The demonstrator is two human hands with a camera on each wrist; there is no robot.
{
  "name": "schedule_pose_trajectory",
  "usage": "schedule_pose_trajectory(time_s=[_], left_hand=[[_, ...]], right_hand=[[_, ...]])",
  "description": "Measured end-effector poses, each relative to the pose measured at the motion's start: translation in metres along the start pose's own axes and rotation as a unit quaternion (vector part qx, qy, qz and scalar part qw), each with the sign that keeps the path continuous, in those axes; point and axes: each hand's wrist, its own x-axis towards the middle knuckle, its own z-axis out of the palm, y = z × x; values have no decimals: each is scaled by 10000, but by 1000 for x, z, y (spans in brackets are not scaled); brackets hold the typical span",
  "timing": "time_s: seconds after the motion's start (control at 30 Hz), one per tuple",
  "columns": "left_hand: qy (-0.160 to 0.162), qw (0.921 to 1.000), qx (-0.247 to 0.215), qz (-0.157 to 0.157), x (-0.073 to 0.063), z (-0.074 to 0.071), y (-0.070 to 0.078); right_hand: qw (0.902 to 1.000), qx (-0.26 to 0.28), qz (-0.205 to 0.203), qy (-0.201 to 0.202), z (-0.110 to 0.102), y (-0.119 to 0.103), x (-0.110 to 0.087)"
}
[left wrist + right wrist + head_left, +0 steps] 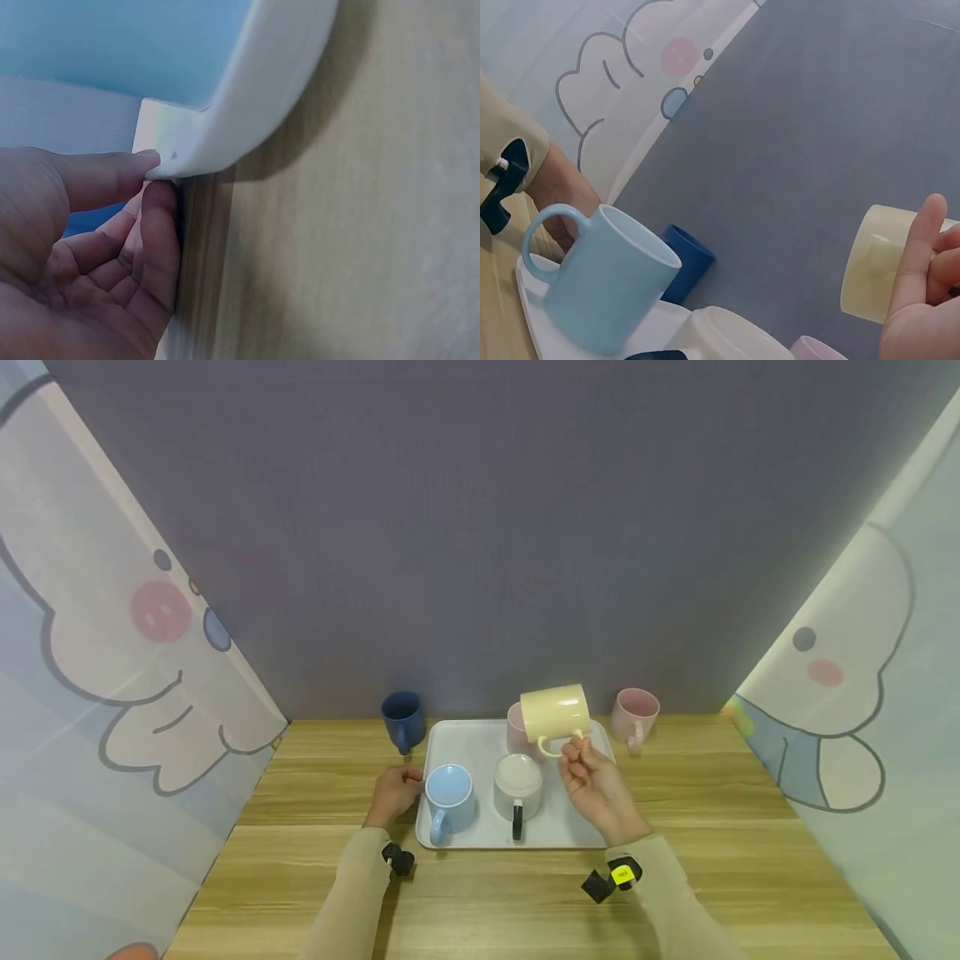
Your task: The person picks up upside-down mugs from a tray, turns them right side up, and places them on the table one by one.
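My right hand pinches the handle of a yellow mug, which lies sideways in the air over the far right of the white tray. At the tray's left rim my left hand grips the edge between thumb and fingers, as the left wrist view shows. A light blue mug stands upright on the tray near that hand. Beside it a white mug with a black handle sits bottom up. Behind the yellow mug, a pink mug on the tray is partly hidden.
A dark blue mug stands upright on the wooden table beyond the tray's left side. Another pink mug stands right of the tray. A grey wall rises behind, with cartoon-printed curtains at both sides.
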Motion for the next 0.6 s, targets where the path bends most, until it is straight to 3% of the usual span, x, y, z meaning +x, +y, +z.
schedule_pose_trajectory(time_s=[0.17,0.43,0.6], left_hand=[[19,10000,-42,-17,1,2,-1],[-13,9999,-95,57,2,-1,-2],[235,9979,-337,494,-4,-10,20]], right_hand=[[9999,122,32,-75,2,2,1],[9993,175,49,323,6,7,3],[9993,341,14,165,8,9,5]])
